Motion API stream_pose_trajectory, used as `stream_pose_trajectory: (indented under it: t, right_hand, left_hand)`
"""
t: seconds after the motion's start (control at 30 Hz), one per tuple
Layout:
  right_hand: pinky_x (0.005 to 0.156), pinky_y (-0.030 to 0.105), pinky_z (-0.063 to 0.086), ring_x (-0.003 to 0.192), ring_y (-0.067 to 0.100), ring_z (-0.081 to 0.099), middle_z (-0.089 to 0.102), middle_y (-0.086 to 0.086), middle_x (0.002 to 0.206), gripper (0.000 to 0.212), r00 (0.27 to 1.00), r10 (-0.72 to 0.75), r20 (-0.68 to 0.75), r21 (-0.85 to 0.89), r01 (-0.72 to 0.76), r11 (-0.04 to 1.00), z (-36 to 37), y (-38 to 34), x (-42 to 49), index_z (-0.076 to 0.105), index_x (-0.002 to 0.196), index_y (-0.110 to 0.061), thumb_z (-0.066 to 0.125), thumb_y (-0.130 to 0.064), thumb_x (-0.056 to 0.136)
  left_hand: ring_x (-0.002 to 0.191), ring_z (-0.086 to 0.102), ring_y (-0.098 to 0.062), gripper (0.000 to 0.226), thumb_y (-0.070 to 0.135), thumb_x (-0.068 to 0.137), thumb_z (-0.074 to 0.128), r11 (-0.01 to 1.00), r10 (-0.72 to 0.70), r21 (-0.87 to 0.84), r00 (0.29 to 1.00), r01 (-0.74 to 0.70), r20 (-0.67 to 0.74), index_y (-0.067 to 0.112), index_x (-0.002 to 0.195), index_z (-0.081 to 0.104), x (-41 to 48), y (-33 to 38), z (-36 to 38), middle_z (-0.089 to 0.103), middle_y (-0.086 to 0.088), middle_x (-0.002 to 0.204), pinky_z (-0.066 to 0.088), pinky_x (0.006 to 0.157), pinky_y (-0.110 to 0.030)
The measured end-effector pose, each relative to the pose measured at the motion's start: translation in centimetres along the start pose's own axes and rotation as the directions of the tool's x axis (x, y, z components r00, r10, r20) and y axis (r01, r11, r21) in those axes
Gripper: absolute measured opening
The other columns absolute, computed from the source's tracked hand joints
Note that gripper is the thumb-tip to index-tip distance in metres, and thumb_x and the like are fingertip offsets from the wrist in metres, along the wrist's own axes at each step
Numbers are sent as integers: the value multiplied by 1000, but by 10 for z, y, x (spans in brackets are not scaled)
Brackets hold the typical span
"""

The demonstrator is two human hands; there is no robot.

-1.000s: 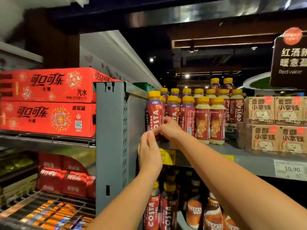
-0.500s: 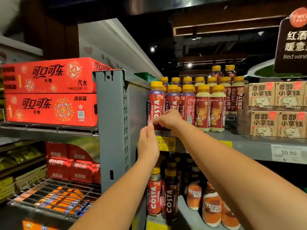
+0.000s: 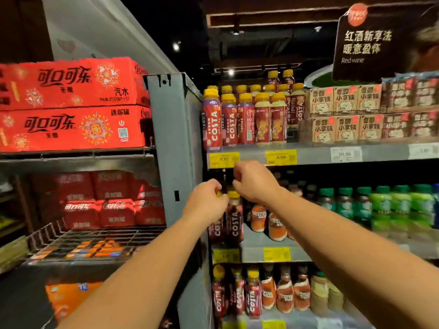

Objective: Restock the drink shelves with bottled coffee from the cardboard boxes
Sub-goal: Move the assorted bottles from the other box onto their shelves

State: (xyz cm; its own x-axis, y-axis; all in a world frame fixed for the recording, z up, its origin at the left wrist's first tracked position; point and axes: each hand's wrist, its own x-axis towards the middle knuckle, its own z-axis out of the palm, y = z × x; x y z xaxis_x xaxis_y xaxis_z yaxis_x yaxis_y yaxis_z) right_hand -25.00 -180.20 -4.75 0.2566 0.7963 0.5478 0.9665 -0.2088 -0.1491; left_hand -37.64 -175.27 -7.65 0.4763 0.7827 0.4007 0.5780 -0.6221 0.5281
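Looking over the whole rack, most of the job seems done. Off to the left of both hands sits a stack of red soda cases (image 3: 71, 105), not part of this. Above the hands, the top shelf (image 3: 313, 154) has a front row of coffee bottles (image 3: 244, 119) packed right up to the edge, so I'd call that level finished. Below the hands, the bottom row (image 3: 237, 298) looks pretty full too. The middle shelf (image 3: 263, 245), right behind the hands, is where the gap is. Bare grey board shows in front of the orange bottles (image 3: 259, 218), so that's what's left, I reckon. No open cardboard box in view, so no idea how much stock remains.

Left hand (image 3: 205, 205) has fingers curled at the top of a bottle mostly hidden behind it; can't tell if it's actually pinching. Right hand (image 3: 255, 182), just above and to the right, is curled too with nothing visible in it, so can't tell either. One dark coffee bottle (image 3: 234, 222) stands just right of the left hand, its yellow cap (image 3: 234, 194) between the two hands.
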Motion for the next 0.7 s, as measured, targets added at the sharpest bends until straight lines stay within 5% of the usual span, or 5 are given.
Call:
stream_pose_trajectory:
  t: [0.17, 0.27, 0.33, 0.47, 0.7]
  right_hand:
    - [77, 33, 47, 107, 35, 60, 65, 20, 114, 28, 909, 175, 378, -181, -112, 977, 17, -22, -93, 65, 109, -5, 54, -20, 88]
    - [67, 31, 43, 87, 33, 60, 64, 18, 96, 23, 805, 276, 524, -217, -187, 958, 32, -25, -140, 65, 97, -4, 58, -22, 86]
    - [64, 32, 46, 69, 28, 55, 60, 13, 80, 21, 749, 329, 575, -222, -244, 944, 45, -25, -167, 59, 78, -7, 57, -25, 87]
    - [70, 33, 45, 88, 34, 60, 65, 20, 101, 16, 732, 355, 581, -210, -287, 935, 71, -19, -216, 62, 82, -8, 54, -22, 85]
    - [66, 31, 43, 77, 30, 52, 59, 11, 82, 23, 577, 397, 714, -221, -353, 909, 144, 8, -285, 52, 72, -9, 53, -26, 87]
  left_hand:
    - [94, 58, -28, 14, 24, 89, 51, 990, 91, 97, 986, -105, 142, 20, 94, 63, -70, -22, 6, 64, -4, 103, 45, 72, -32]
    - [93, 58, -29, 13, 25, 88, 52, 978, 119, 131, 953, -160, 278, 18, 93, 62, -106, -35, 22, 65, -5, 101, 48, 74, -34]
    - [95, 59, -30, 15, 26, 88, 52, 975, 133, 121, 928, -186, 348, 17, 94, 62, -128, -43, 38, 65, -6, 101, 47, 74, -34]
    - [94, 59, -32, 14, 26, 87, 50, 973, 151, 93, 891, -209, 429, 19, 88, 63, -165, -58, 76, 65, -7, 101, 50, 76, -36]
    - [97, 59, -28, 22, 25, 90, 47, 979, 87, 100, 810, -176, 579, 18, 101, 64, -208, -90, 151, 65, -3, 105, 51, 80, -35]
